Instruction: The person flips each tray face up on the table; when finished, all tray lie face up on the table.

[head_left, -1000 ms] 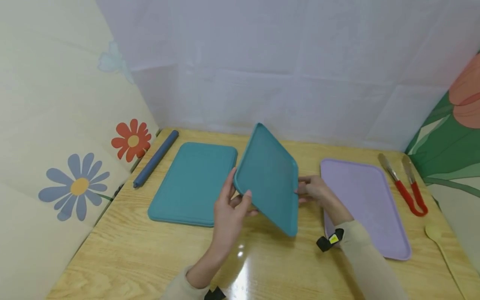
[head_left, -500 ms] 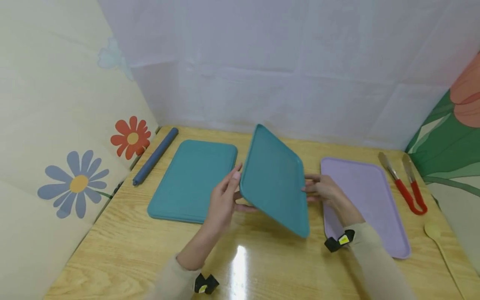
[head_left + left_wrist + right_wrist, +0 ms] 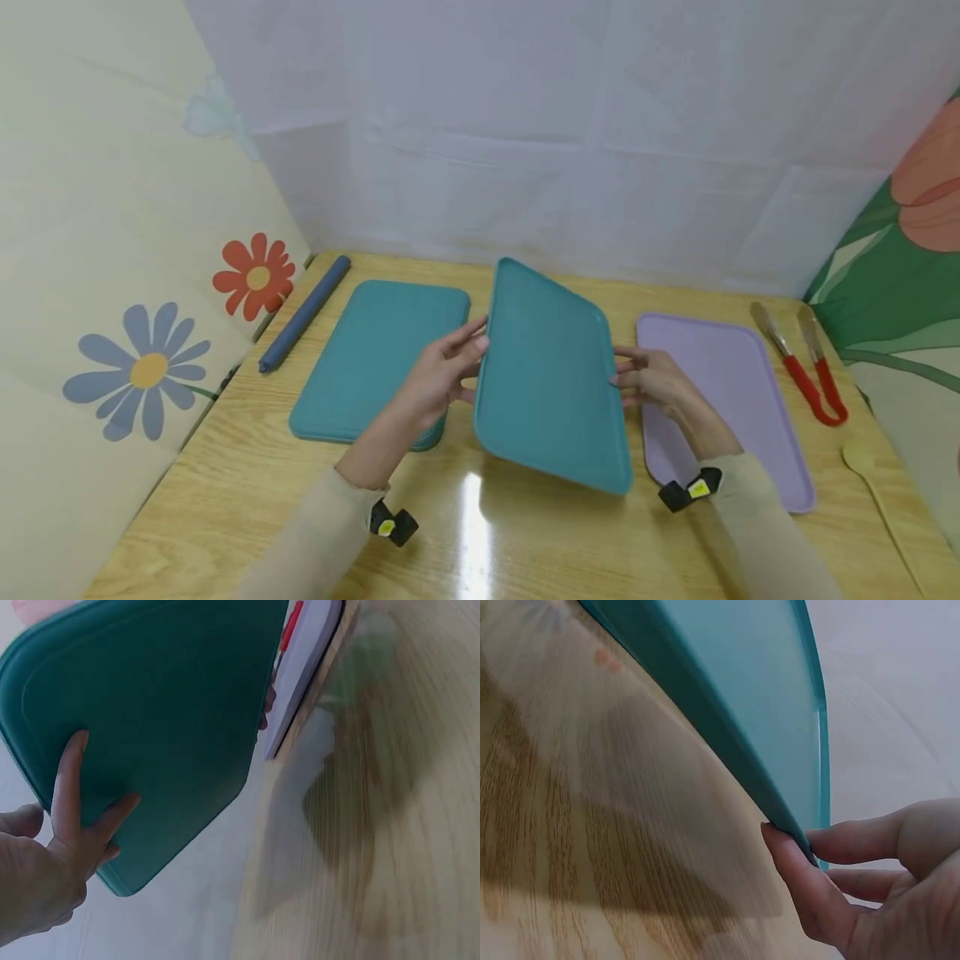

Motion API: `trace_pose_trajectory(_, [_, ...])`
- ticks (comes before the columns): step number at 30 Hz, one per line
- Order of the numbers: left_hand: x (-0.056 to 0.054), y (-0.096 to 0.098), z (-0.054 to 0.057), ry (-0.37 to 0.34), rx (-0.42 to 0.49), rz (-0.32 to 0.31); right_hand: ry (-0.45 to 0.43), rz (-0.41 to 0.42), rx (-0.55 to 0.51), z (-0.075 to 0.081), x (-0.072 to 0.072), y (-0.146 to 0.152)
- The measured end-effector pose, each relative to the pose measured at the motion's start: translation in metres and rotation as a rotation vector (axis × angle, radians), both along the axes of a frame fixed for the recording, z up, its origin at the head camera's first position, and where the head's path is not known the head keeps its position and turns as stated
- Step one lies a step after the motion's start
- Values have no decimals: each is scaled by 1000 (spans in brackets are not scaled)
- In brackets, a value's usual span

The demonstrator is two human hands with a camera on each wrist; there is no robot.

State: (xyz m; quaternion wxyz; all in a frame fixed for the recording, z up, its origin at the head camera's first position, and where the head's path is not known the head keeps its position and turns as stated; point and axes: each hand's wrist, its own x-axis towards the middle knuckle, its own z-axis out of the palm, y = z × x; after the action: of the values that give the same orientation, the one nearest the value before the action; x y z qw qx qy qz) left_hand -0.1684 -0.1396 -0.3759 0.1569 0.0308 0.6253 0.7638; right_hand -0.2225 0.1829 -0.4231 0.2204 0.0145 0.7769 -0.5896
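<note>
A teal tray is held tilted above the table, its rimmed inside toward the head camera. My left hand grips its left edge; in the left wrist view the fingers spread over the underside and the thumb is at the rim. At the opposite edge my right hand pinches the rim, thumb on one side and fingers on the other, as the right wrist view shows. Left of the held tray lies a stack of teal trays, partly covered by my left hand. A purple tray lies flat beyond my right wrist.
A dark blue roll lies along the table's left edge. Red-handled tongs and a pale yellow spoon are at the right. A pale cloth backdrop hangs behind the wooden table.
The held tray has swung to face the head camera more, its lower edge shifting right and slightly down. My left hand has changed its hold from the lower corner to higher along the left edge.
</note>
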Motion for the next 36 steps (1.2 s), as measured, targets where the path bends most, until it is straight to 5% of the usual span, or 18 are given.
trace_pose_trajectory(17, [-41, -24, -18, -94, -273, -158, 13, -35, -40, -1, 0, 8])
trace_pose_trajectory(36, [-61, -7, -41, -66, -682, -131, 46, -79, 94, -5, -19, -4])
